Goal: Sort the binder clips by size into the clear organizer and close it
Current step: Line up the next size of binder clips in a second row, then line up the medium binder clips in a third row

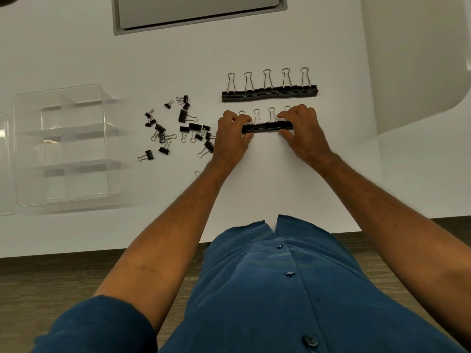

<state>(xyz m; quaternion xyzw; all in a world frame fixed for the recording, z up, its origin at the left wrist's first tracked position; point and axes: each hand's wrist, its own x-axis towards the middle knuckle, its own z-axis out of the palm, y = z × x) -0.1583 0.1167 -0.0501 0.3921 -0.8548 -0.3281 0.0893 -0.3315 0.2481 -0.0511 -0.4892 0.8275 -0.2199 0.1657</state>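
A near row of several black medium binder clips (267, 127) lies on the white table, wire handles pointing away. My left hand (233, 138) pinches its left end and my right hand (302, 132) pinches its right end. Beyond it a far row of several large clips (270, 93) lies side by side. Left of my hands sits a loose heap of small and medium clips (178, 127). The clear organizer (63, 146) stands open at the far left, its compartments holding nothing I can see.
A grey recessed panel (198, 14) is set in the table at the back. The table's front edge (102, 250) runs just before my body, with wood-look floor below. A rounded table edge (420, 118) lies right of the clips.
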